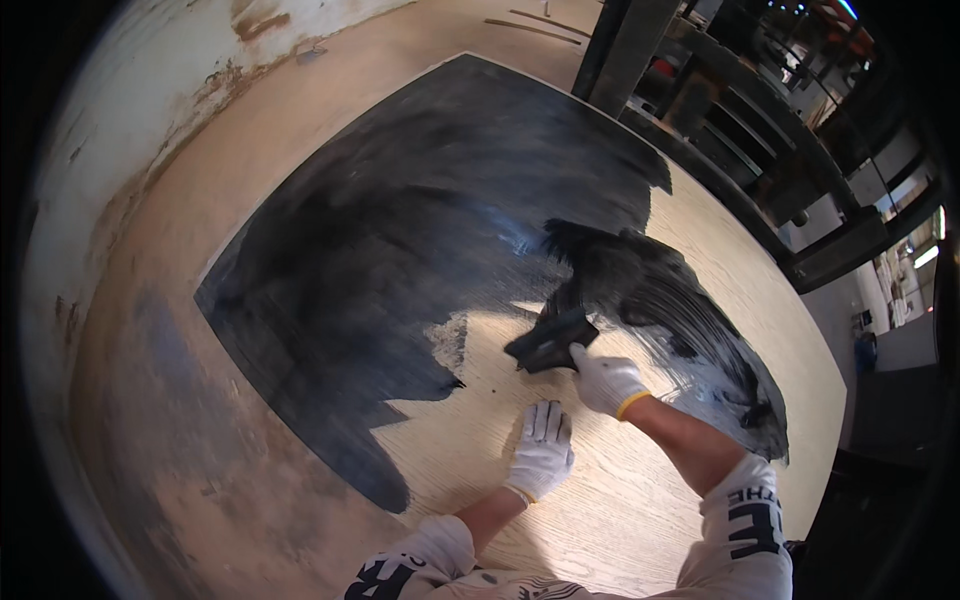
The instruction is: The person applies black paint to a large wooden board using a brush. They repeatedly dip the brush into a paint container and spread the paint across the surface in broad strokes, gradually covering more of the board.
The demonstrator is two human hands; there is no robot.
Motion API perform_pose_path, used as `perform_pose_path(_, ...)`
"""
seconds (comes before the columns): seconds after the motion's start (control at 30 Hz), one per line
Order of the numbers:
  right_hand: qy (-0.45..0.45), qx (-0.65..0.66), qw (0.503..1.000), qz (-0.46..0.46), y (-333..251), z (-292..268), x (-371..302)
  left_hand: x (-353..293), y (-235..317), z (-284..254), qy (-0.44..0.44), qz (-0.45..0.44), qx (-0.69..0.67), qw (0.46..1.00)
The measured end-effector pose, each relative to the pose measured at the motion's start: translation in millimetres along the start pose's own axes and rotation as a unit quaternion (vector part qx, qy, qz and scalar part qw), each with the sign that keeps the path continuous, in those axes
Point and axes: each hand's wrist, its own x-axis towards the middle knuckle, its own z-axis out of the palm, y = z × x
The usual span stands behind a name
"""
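Hand-coating of a wooden panel, seen from above. The black spreading tool (553,342), a dark, broad-edged piece, lies just right of the frame's centre against the pale wooden panel (600,510), at the lower edge of the coated area. The right hand (605,383), in a white knitted glove with a yellow cuff (634,403), grips the tool at its right end; the exact hold of the fingers is partly hidden. The left hand (541,452), similarly gloved, holds nothing and rests on bare wood below the tool, fingers extended and close together. Black coating (380,230) covers the upper and left parts of the panel, its lower margin ragged; a thicker, streaked band (685,290) curves from the centre toward the lower right. Bare grain shows in the lower middle and along the right side of the panel. White printed sleeves (745,520) enter from the lower edge. The panel lies on a larger brown surface (180,430), stained at the left. A scuffed pale wall (95,170) bounds the upper left, two thin strips (535,27) lie at the top, and dark metal framework (745,130) occupies the upper right.
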Motion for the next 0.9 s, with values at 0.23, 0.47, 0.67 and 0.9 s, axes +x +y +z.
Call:
perform_pose_path(0.23, 0.130, 0.079, 0.963, 0.224, 103.3, 4.4, 31.5, 3.3, 7.6, 4.3, -0.050, 0.046, -0.007, 0.998)
perform_pose_path(0.47, 0.082, 0.122, 0.988, 0.055, -77.7, 26.0, 26.7, -26.5, -14.5, 25.9, -0.081, 0.110, -0.058, 0.989)
perform_pose_path(0.67, 0.139, 0.163, 0.955, 0.208, 2.2, 26.9, 32.1, -12.5, 4.0, 13.7, -0.127, 0.149, -0.046, 0.980)
perform_pose_path(0.9, 0.140, 0.198, 0.927, 0.286, 74.4, 41.0, -22.4, -18.7, 3.5, 9.5, -0.113, 0.150, -0.031, 0.982)
